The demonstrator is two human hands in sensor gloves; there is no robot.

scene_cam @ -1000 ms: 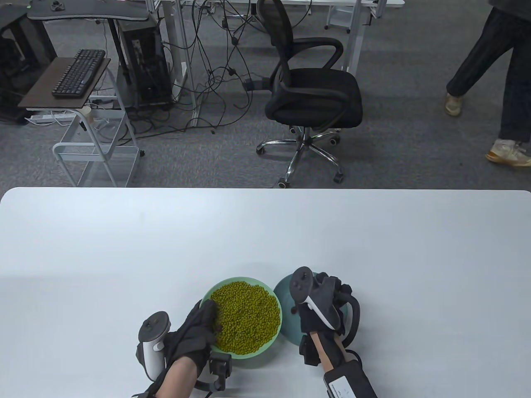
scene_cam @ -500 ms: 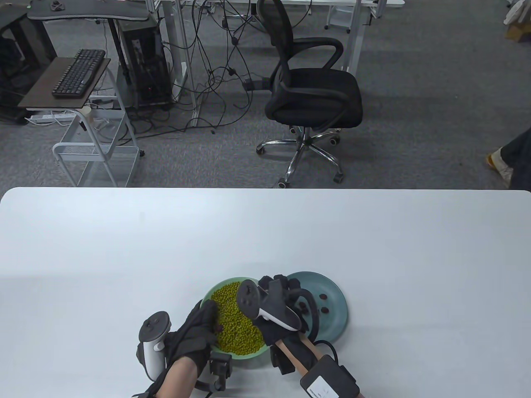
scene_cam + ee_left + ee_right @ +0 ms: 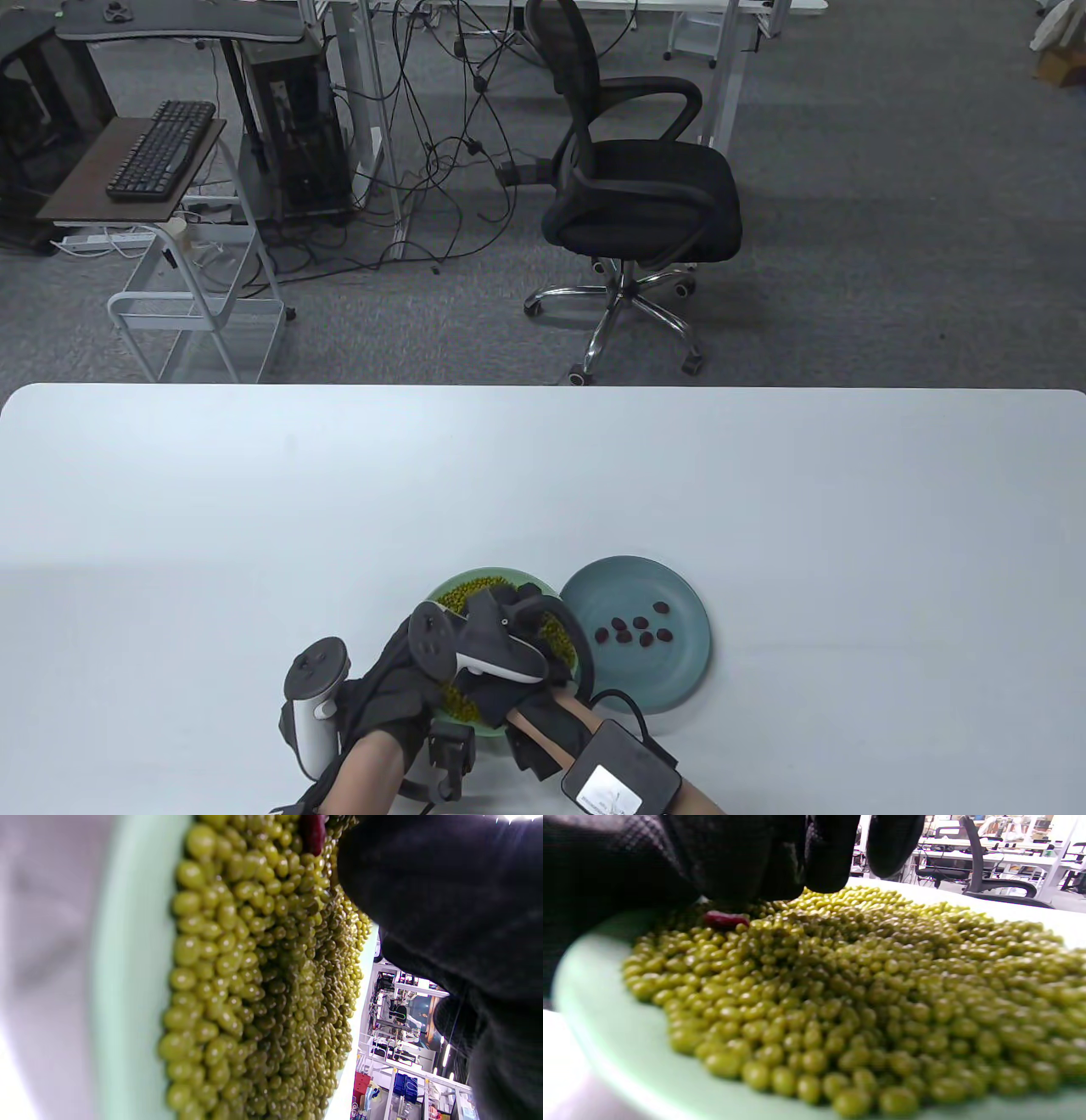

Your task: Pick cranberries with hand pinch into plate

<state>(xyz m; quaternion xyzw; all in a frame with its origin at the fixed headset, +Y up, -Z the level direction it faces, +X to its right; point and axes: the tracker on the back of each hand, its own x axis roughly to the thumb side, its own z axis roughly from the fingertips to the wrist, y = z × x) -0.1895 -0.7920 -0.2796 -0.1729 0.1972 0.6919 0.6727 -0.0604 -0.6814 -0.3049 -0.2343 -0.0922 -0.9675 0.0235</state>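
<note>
A light green bowl [image 3: 492, 575] full of green beans [image 3: 475, 590] stands at the table's front, and a teal plate [image 3: 670, 671] holding several dark red cranberries [image 3: 632, 632] touches it on the right. My right hand [image 3: 496, 683] hovers over the bowl with its fingers [image 3: 831, 857] apart, hanging just above the beans [image 3: 861, 984]. One cranberry [image 3: 725, 919] lies on the beans at the bowl's left side, right under black gloved fingertips. My left hand [image 3: 394, 675] rests on the bowl's left rim and holds nothing. That cranberry [image 3: 314, 832] also shows in the left wrist view.
The white table [image 3: 254, 509] stretches wide behind and to both sides of the two dishes. A black office chair [image 3: 636, 195] stands on the floor beyond the far edge.
My right hand moved left from over the teal plate to over the bowl, uncovering cranberries on the plate. My left hand stayed on the bowl's rim.
</note>
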